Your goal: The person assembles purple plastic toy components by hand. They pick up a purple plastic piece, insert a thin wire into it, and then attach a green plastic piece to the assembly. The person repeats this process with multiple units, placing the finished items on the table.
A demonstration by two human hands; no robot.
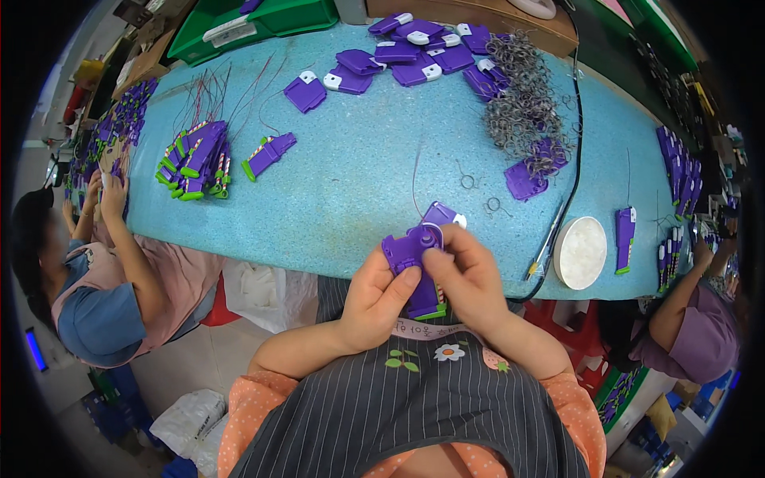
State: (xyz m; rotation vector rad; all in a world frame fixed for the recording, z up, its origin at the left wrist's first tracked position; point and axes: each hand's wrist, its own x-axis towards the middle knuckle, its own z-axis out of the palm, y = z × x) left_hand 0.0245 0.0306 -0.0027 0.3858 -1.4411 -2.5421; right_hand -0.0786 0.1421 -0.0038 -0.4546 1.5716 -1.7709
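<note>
We see a purple plastic part (416,263) held over the near edge of the blue table (351,191), just above an apron. The left hand (374,299) grips its left side, thumb pressed on the face. The right hand (470,279) clasps its right side, fingers curled over the top by a round opening. A green tip shows at the part's lower end.

On the table just beyond lie a few loose wire springs (494,205). To the right sits a white round dish (580,252), and farther off a tangled heap of springs (522,103). Far across are purple housings (414,52). To the left lies a pile of finished parts (195,159) with green tips. A co-worker (88,271) sits at the left, another (693,319) at the right.
</note>
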